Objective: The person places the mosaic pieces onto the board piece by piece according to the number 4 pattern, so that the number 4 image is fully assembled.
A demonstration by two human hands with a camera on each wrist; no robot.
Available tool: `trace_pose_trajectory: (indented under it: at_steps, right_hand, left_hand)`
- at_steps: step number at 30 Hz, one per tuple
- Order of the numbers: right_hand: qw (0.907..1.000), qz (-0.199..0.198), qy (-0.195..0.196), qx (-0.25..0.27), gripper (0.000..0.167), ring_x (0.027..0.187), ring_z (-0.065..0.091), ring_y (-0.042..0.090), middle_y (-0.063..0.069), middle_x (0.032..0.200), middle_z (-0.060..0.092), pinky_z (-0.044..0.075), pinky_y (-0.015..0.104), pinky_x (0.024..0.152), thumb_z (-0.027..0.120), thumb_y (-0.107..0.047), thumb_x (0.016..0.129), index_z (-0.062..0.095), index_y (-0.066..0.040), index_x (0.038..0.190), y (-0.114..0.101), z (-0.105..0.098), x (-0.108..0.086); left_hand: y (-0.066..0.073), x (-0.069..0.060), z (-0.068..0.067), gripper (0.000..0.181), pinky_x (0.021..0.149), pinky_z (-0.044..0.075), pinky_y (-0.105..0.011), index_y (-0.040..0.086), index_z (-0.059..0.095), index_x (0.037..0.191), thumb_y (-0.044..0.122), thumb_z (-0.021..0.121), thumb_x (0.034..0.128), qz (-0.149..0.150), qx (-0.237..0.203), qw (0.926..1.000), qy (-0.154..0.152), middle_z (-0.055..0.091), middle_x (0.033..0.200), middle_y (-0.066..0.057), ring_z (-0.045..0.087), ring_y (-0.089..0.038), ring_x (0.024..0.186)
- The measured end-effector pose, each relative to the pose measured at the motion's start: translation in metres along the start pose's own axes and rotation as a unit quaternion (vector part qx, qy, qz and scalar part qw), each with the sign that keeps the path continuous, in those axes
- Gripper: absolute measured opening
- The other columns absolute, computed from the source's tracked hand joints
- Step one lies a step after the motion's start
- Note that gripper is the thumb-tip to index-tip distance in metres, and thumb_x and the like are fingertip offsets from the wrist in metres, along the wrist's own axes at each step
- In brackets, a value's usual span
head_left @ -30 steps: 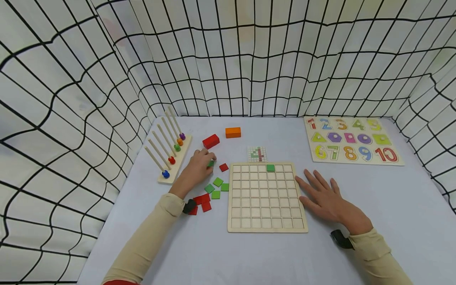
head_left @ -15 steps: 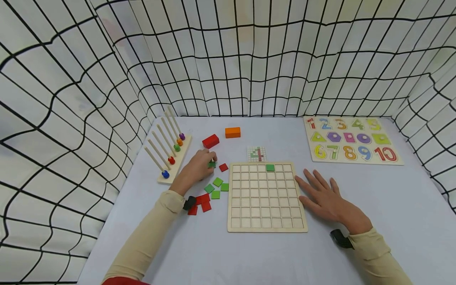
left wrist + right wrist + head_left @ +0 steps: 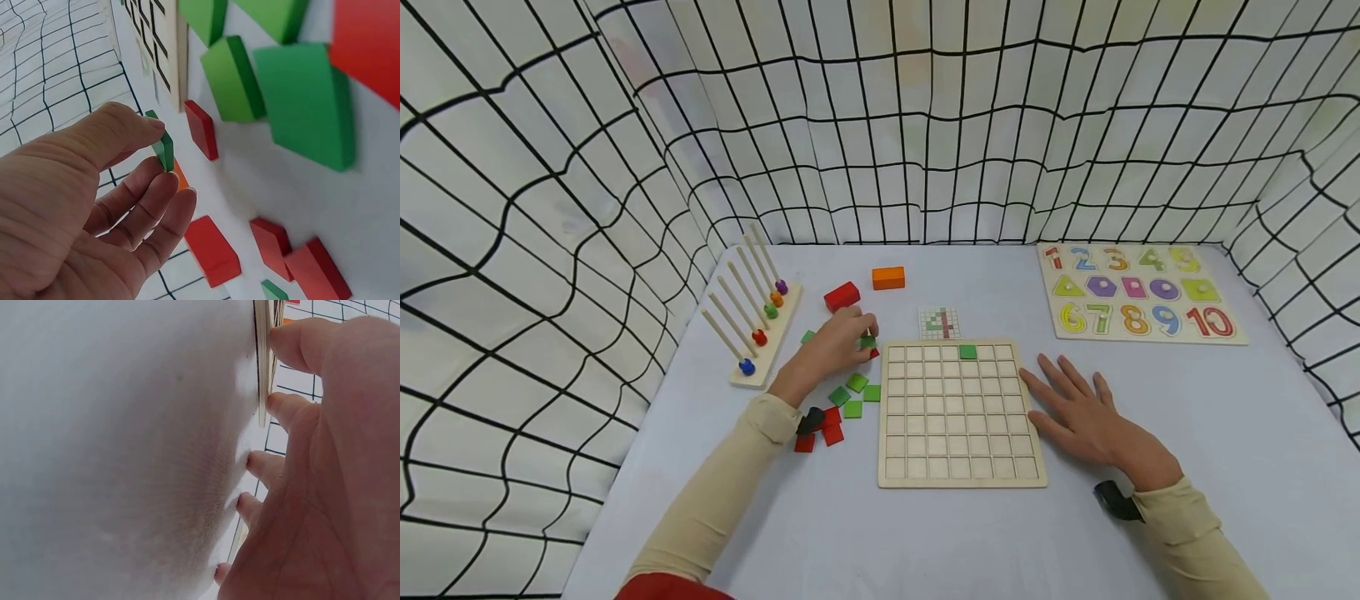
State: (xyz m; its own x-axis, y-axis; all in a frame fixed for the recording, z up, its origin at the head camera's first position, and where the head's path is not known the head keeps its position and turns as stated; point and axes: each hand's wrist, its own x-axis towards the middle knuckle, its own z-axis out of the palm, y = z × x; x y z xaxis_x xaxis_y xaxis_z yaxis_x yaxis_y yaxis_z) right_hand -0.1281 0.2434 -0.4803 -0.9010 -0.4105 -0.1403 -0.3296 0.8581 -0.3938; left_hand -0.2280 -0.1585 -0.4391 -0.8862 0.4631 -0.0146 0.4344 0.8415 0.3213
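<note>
My left hand (image 3: 831,350) pinches a green square tile (image 3: 164,149) between thumb and fingers, just above the table and left of the wooden grid board (image 3: 962,482). One green tile (image 3: 967,352) lies in the board's top row. Loose green tiles (image 3: 853,409) and red tiles (image 3: 832,434) are scattered below the left hand, and a red tile (image 3: 201,130) lies near its fingertips. My right hand (image 3: 1086,417) is spread flat, its thumb and index finger touching the board's right edge. Behind the board lies a small printed pattern card (image 3: 939,323) with green and red squares.
A peg stand (image 3: 767,354) with coloured beads is at the left. Red block (image 3: 842,297) and orange block (image 3: 888,278) sit toward the back. A number-and-shape puzzle board (image 3: 1142,292) lies at the back right. Black netting (image 3: 925,125) over white walls surrounds the table.
My left hand has moved right toward the board with the green tile, now over the lone red tile. A green tile has come into view behind that hand. The right hand stays put.
</note>
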Motion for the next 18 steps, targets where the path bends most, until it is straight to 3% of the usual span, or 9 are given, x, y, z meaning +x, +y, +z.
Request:
trace_pose_trajectory:
  at_steps: [6, 18]
  right_hand:
    - [1.0, -0.001, 0.0, 0.003, 0.068, 0.166, 0.008, 0.049, 0.019, 0.179, 0.019, 0.002, 0.082, 0.122, 0.053, -0.047, 0.109, 0.035, -0.021, 0.168, 0.0, -0.001, 0.0]
    - [1.0, -0.002, 0.002, 0.002, 0.068, 0.166, 0.008, 0.049, 0.018, 0.179, 0.018, 0.001, 0.082, 0.122, 0.053, -0.047, 0.109, 0.034, -0.022, 0.168, 0.003, 0.002, 0.001]
  left_hand:
    - [0.011, 0.01, 0.001, 0.017, 0.082, 0.048, -0.029, 0.005, 0.07, 0.113, 0.008, 0.074, 0.0967, 0.02, -0.01, 0.9996, -0.015, 0.062, 0.102, -0.011, 0.054, -0.022, 0.096]
    - [0.034, 0.027, 0.009, 0.018, 0.089, 0.051, -0.034, 0.004, 0.069, 0.116, 0.006, 0.072, 0.0979, 0.065, 0.003, 0.9962, -0.058, 0.063, 0.111, -0.015, 0.053, -0.028, 0.105]
